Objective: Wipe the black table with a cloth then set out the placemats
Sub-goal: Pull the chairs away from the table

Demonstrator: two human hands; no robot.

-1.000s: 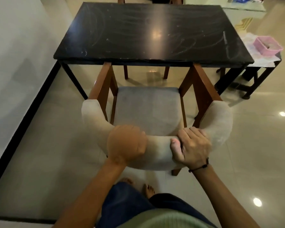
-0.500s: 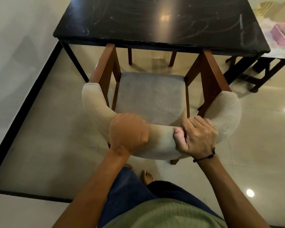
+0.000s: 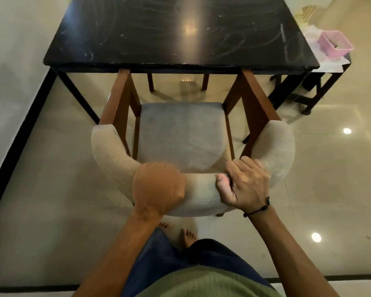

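Observation:
The black table (image 3: 159, 39) stands ahead, its glossy top streaked with wipe marks and a lamp's reflection. In front of it is a chair (image 3: 180, 133) with a grey seat, brown wooden arms and a curved beige padded back. My left hand (image 3: 159, 187) grips the back's top rail left of centre, and my right hand (image 3: 246, 185) grips it right of centre with the thumb on the near side. The tips of the wooden arms reach under the table's near edge. No cloth or placemat is in view.
A pink basket (image 3: 334, 45) sits on papers on a small side table (image 3: 321, 82) to the right of the black table. A white wall with a black skirting strip (image 3: 19, 129) runs along the left. My bare feet (image 3: 180, 232) stand on glossy tiles behind the chair.
Both hands have kept their grip on the chair back. The chair has slid toward the table, so its wooden arm tips now sit under the near edge.

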